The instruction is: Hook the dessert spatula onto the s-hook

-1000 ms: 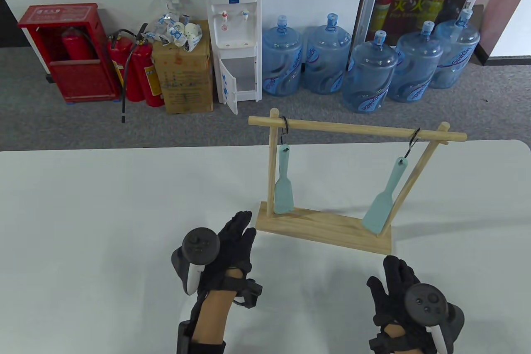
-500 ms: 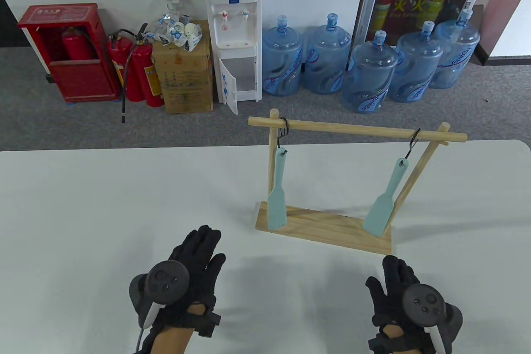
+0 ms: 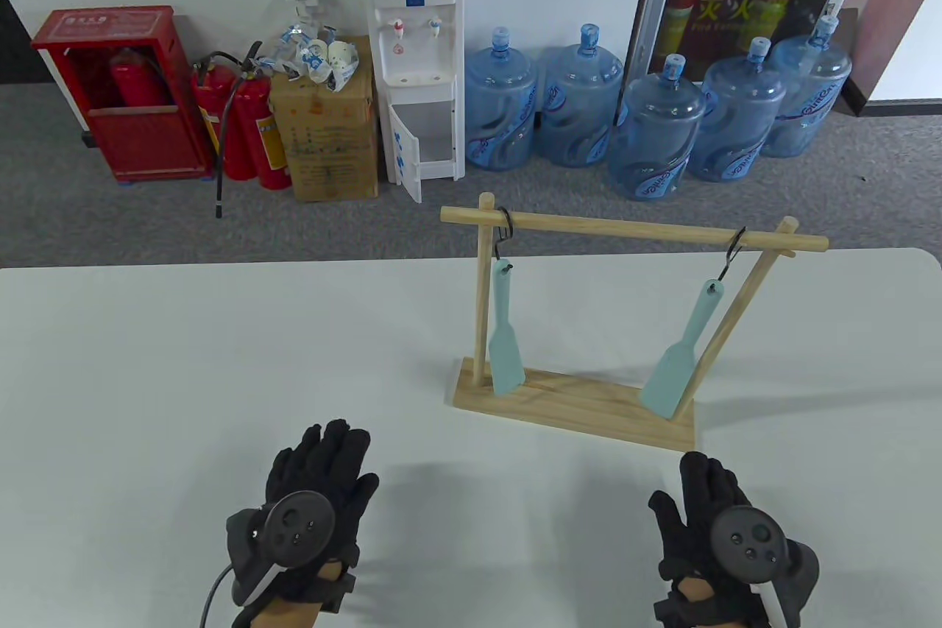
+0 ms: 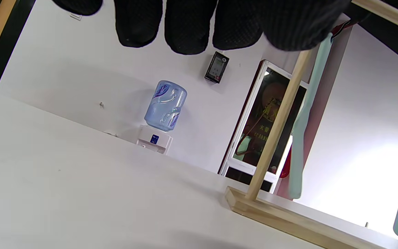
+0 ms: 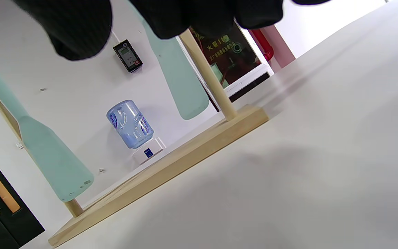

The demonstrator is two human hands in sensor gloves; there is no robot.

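- Dessert spatula at left (image 3: 504,333): pale teal, hanging from a black s-hook (image 3: 503,229) on the crossbar of the wooden rack (image 3: 574,407), right of centre in the table view; its blade hangs just above the rack's base, beside the left post.
- Second dessert spatula (image 3: 681,352): hanging from the right s-hook (image 3: 734,252), slanted along the right post, blade low over the base.
- Table view only: both hooks, the full crossbar and both hands together on the white surface (image 3: 184,363); water jugs, a dispenser and red extinguishers line the upper frame.
- Left wrist view: shows the left spatula edge-on beside its post, at right of frame, and a corner of the other blade at the lower right edge; neither detail is legible from above.
- Right wrist view: shows both blades face-on from low down, one at lower left and one at upper centre, each clear of the base; hooks are out of frame.
- Left hand (image 3: 316,503): lower left of the table view, fingers extended and loosely together, holding nothing, well apart from the rack.
- Right hand (image 3: 710,517): lower right, fingers likewise extended, holding nothing, near the rack's front edge without touching it.
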